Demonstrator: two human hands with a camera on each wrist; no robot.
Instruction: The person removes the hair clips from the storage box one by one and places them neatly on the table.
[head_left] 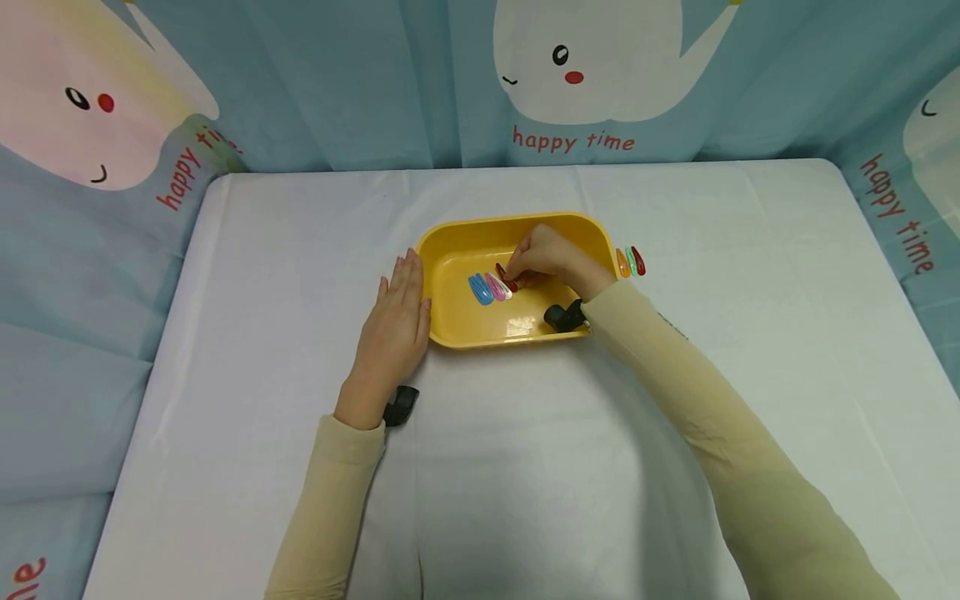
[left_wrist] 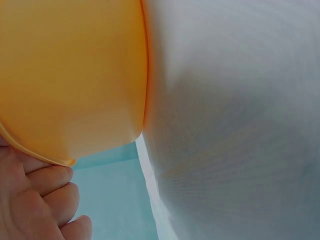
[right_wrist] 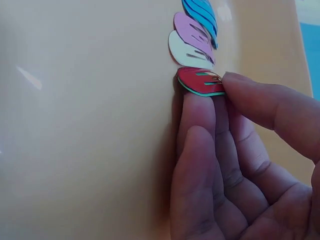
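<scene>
My right hand point(head_left: 546, 252) reaches into the yellow tray point(head_left: 517, 340) and pinches a red snap hair clip point(right_wrist: 200, 81) between thumb and fingers. A green edge shows beneath the red clip in the right wrist view. Close by, in a row on the tray floor, lie a white clip point(right_wrist: 186, 52), a pink clip point(right_wrist: 192, 32) and blue clips point(head_left: 481, 289). Along the tray's left side rests my left hand point(head_left: 393, 321), its fingers straight. The left wrist view shows those fingers point(left_wrist: 52, 180) at the tray's rim point(left_wrist: 40, 157).
Just outside the tray's right side, an orange clip point(head_left: 622, 262), a green clip point(head_left: 631, 261) and a dark red clip point(head_left: 638, 261) lie on the white tablecloth point(head_left: 750, 333). A blue curtain point(head_left: 337, 83) with whale prints hangs behind the table.
</scene>
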